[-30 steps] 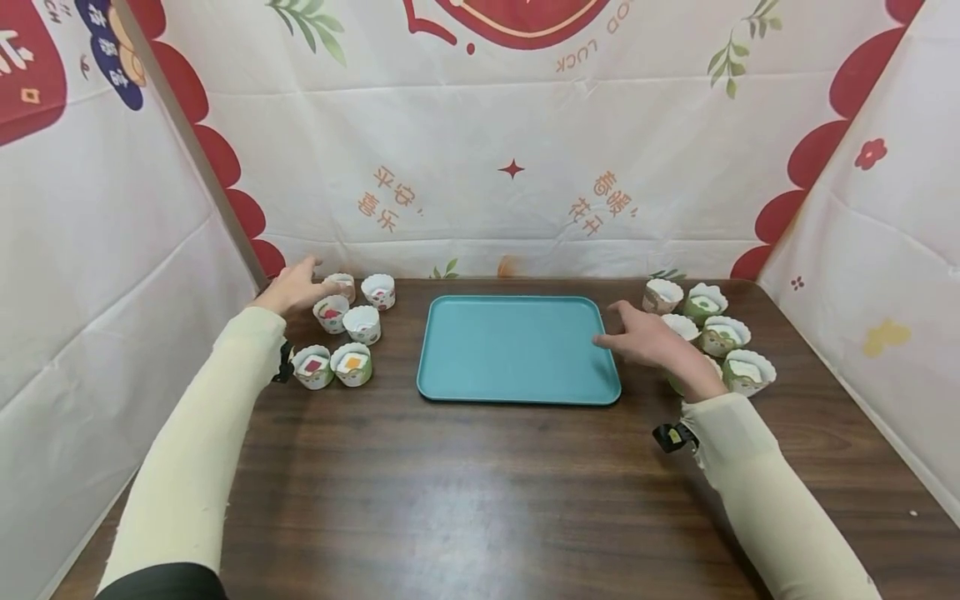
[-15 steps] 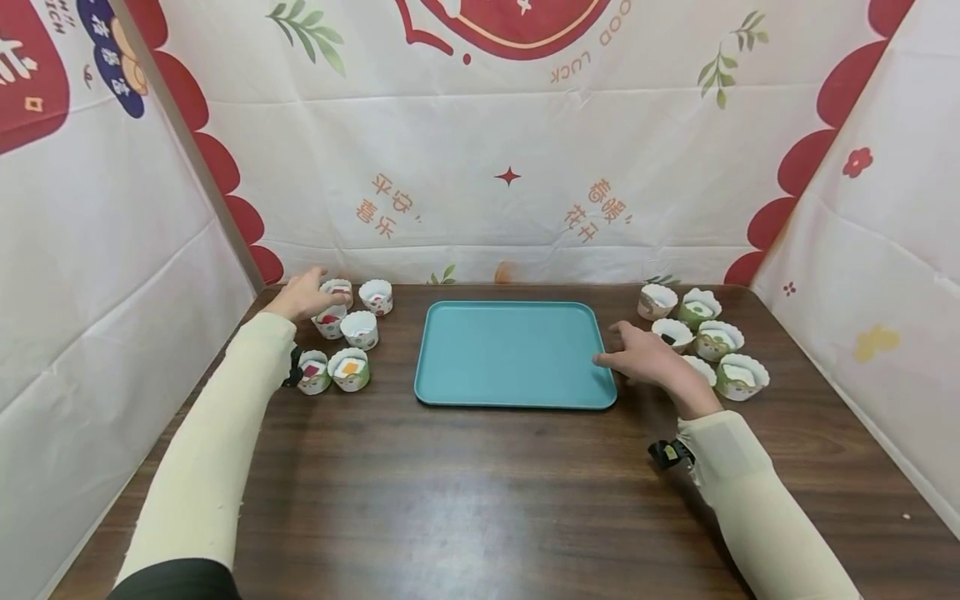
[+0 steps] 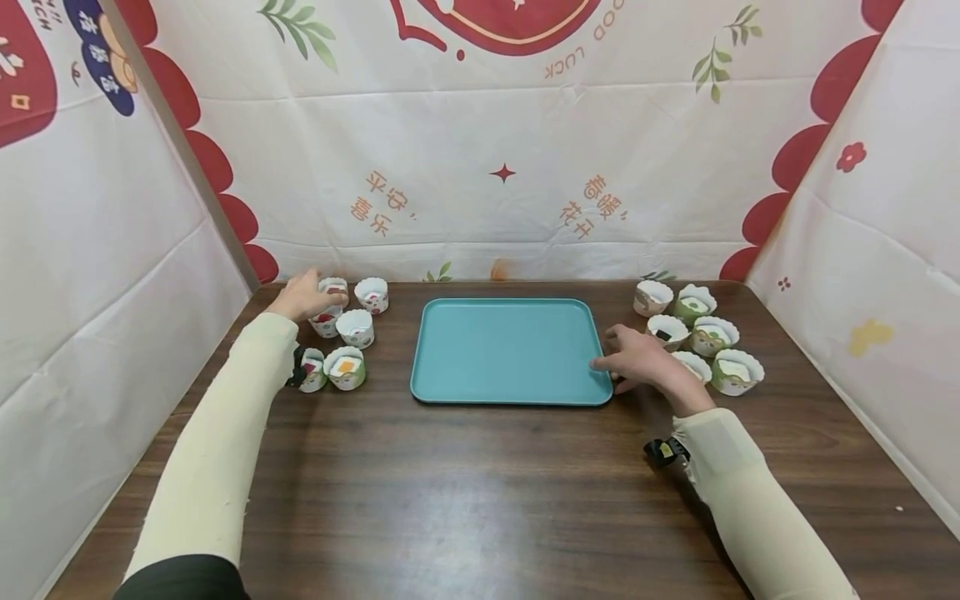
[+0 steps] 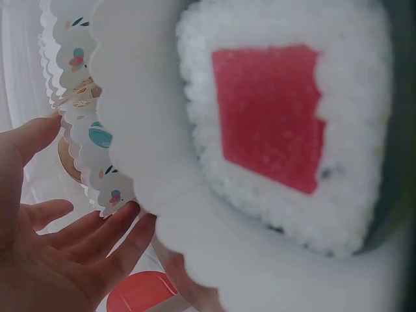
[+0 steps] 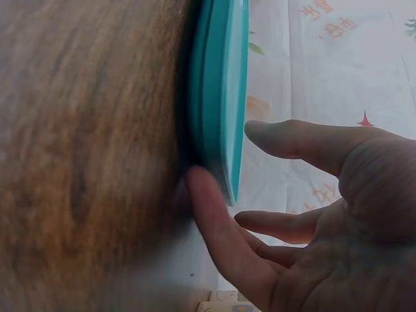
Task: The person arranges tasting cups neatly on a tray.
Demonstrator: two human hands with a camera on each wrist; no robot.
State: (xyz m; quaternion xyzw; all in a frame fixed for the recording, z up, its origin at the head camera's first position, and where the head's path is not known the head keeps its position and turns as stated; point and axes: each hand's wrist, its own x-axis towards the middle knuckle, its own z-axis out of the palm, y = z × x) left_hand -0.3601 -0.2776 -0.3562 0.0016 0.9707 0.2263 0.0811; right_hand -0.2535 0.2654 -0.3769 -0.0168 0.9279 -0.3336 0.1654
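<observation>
The left hand (image 3: 302, 296), thumb and fingers spread, is at the back cup (image 3: 334, 285) near the desk's (image 3: 450, 500) back left corner; the cup lies between thumb and fingers, and I cannot tell whether it bears any grip. The right hand (image 3: 633, 357) holds the tray (image 3: 502, 346) narrowly by its right edge, toward the front right corner: thumb over the rim, a finger low beneath it, how firmly is unclear. The work looks barely begun, in my judgement: the tray lies flat near the desk's back edge, no cup stands on it, and whatever handling is meant seems all left to do. Six left cups (image 3: 355, 330) sit past the tray's left edge, six right cups (image 3: 712, 337) past its right, just behind the right hand.
</observation>
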